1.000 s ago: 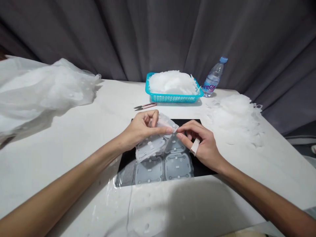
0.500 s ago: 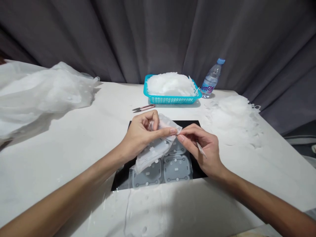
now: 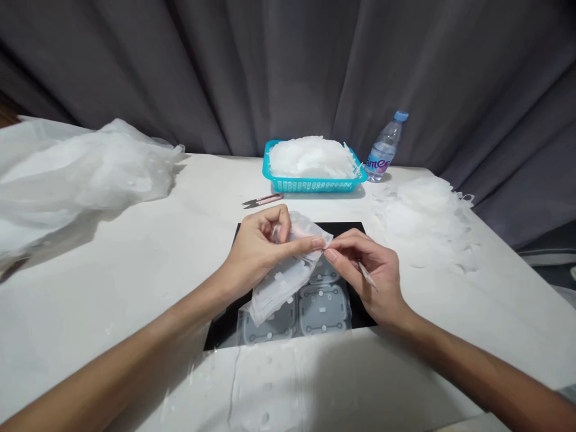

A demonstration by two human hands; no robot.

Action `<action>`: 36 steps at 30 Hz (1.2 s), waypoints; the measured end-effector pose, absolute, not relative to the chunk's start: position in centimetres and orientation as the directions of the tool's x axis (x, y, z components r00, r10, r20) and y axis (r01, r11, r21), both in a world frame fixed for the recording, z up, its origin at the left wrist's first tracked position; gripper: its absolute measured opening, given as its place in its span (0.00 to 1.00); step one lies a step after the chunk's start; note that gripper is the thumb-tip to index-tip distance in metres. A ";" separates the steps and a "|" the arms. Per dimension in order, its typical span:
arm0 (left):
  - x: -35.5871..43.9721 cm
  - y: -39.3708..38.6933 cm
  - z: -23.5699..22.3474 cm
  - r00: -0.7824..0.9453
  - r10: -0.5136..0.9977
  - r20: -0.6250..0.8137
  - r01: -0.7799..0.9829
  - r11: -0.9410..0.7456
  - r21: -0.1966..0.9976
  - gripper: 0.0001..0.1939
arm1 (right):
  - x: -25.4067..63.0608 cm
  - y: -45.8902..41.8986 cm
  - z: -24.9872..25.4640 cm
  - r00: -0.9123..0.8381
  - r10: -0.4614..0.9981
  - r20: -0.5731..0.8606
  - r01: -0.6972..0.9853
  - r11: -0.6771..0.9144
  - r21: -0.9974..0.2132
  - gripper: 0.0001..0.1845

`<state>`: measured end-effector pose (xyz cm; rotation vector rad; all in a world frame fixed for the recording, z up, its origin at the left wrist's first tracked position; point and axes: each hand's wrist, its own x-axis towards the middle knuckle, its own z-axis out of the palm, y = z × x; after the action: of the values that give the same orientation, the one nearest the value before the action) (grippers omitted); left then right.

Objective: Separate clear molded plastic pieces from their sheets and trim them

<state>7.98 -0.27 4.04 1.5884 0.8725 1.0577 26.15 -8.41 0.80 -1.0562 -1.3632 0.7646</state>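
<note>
My left hand (image 3: 270,243) is closed on a thin, translucent white plastic piece (image 3: 279,285) with small tabs, which hangs tilted below the fingers. The thumb and fingertips of my right hand (image 3: 369,264) pinch at the piece's right corner, against the left thumb. A slim, pale pointed tool (image 3: 368,276), probably tweezers, also sits in my right hand, its tip poking out past the palm. Beneath both hands lies a clear sheet of moulded rounded-square pieces (image 3: 321,309), spread over a black mat (image 3: 222,333). What exactly the right fingertips grip is too small to make out.
Behind the mat lie thread snips (image 3: 263,201). Farther back stand a blue basket (image 3: 315,186) heaped with white pieces and a water bottle (image 3: 384,150). A loose pile of white pieces (image 3: 427,216) lies right; a big translucent bag (image 3: 90,165) covers the left side.
Both hands keep nearly the same pose and contact. The lower end of the white piece has swung slightly down and right. The whole view has shifted a little.
</note>
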 end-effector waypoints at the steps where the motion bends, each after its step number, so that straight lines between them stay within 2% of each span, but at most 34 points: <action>1: 8.0 -0.3 4.0 0.363 0.908 0.210 0.022 -0.234 0.972 0.30 | 26.2 -8.4 0.7 0.100 0.917 0.387 0.144 0.371 -0.917 0.02; 10: 7.8 -0.1 3.7 0.419 0.885 0.200 -0.031 -0.206 0.978 0.31 | 26.0 -8.3 0.6 0.099 0.918 0.383 0.178 0.362 -0.915 0.03; 14: 6.6 1.2 3.7 0.541 0.827 0.157 0.003 -0.188 0.982 0.27 | 26.6 -7.2 -0.2 0.186 0.908 0.374 0.244 0.326 -0.913 0.03; 16: 5.9 2.0 3.7 0.626 0.773 0.106 0.012 -0.146 0.989 0.25 | 27.2 -6.3 -0.4 0.210 0.922 0.326 0.230 0.277 -0.933 0.07; 19: 4.9 3.0 4.0 0.726 0.687 0.032 0.052 -0.101 0.994 0.29 | 28.0 -5.3 -0.3 0.016 0.983 0.183 0.153 0.179 -0.972 0.12; 22: 4.2 3.5 4.4 0.749 0.662 0.005 0.130 -0.155 0.979 0.32 | 28.5 -5.0 0.3 -0.158 0.981 0.113 0.125 0.133 -0.983 0.14; 26: 3.8 3.6 4.9 0.727 0.685 -0.045 0.257 -0.210 0.943 0.37 | 28.6 -5.3 0.8 -0.158 0.976 0.151 0.168 0.177 -0.970 0.12; 29: 4.1 3.3 5.2 0.719 0.693 -0.061 0.280 -0.207 0.937 0.40 | 28.4 -5.5 0.9 -0.166 0.971 0.171 0.204 0.203 -0.958 0.10; 31: 4.5 3.1 5.3 0.734 0.675 -0.076 0.261 -0.176 0.949 0.35 | 28.4 -5.7 0.9 -0.170 0.967 0.190 0.226 0.226 -0.948 0.09; 34: 5.3 2.7 5.4 0.747 0.655 -0.111 0.233 -0.102 0.967 0.20 | 28.5 -5.8 1.0 -0.223 0.953 0.207 0.246 0.260 -0.934 0.08; 36: 5.7 2.5 5.3 0.741 0.658 -0.137 0.232 -0.059 0.971 0.18 | 28.6 -5.7 1.0 -0.261 0.942 0.210 0.250 0.276 -0.928 0.08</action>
<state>5.72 2.47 5.28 1.6317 0.7272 0.4035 28.60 -5.72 1.00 -1.1000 -1.7018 1.0316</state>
